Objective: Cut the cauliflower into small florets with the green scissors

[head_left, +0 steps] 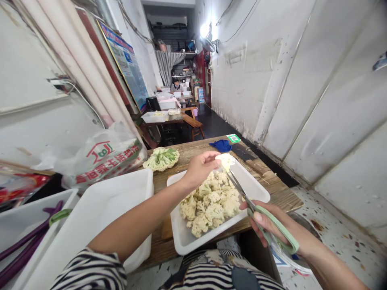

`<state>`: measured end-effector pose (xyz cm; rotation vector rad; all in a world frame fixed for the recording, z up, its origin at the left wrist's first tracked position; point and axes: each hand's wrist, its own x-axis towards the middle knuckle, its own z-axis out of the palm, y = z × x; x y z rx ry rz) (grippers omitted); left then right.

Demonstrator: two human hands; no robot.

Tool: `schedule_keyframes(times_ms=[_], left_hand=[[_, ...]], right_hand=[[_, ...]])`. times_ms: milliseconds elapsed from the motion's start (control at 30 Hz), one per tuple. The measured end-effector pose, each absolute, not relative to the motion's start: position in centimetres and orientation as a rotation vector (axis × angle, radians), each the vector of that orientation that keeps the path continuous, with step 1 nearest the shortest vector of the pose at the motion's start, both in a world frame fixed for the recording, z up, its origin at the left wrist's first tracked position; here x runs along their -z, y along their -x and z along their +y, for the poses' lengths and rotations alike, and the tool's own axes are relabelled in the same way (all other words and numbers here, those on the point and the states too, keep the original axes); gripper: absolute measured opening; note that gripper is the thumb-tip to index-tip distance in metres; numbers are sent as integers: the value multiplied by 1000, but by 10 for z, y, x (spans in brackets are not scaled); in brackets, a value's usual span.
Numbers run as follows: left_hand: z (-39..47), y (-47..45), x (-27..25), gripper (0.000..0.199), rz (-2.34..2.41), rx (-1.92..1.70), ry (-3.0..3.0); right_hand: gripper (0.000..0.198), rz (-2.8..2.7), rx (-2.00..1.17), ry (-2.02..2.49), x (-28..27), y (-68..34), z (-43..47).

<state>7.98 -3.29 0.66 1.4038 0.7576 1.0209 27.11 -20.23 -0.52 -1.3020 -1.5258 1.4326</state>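
Over the far side of a white tray (181, 245), my left hand (203, 166) pinches a cauliflower floret (226, 161) between thumb and fingers. My right hand (269, 225) is wrapped round the green handles of a pair of scissors (282, 227). Their metal blades point up and left, with the tips at the underside of the floret. Many cut cauliflower pieces (211, 201) fill the left and middle of the tray below. Behind my left forearm, a larger piece of cauliflower (161, 158) lies stem side up on the wooden table (187, 151).
Left of the tray stands a white bin (121, 201), then another with purple eggplants (33, 241). A plastic bag (102, 157) sits behind them. A blue cloth (221, 145) and a QR code card (234, 138) lie at the table's far edge. A person (176, 86) sits far back.
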Motion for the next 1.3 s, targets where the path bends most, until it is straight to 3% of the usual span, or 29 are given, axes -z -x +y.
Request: schedule_keyframes(times_ms=[567,1300], left_hand=[[-41,-83,-5,25,859,-974,-1767],[-47,-92,-7,21,876,-992,-1589]], right_hand=[[57,-1346,-1485,1339,13,-266,-200],[59,-1310,-1486,1309,5,-264,-208]])
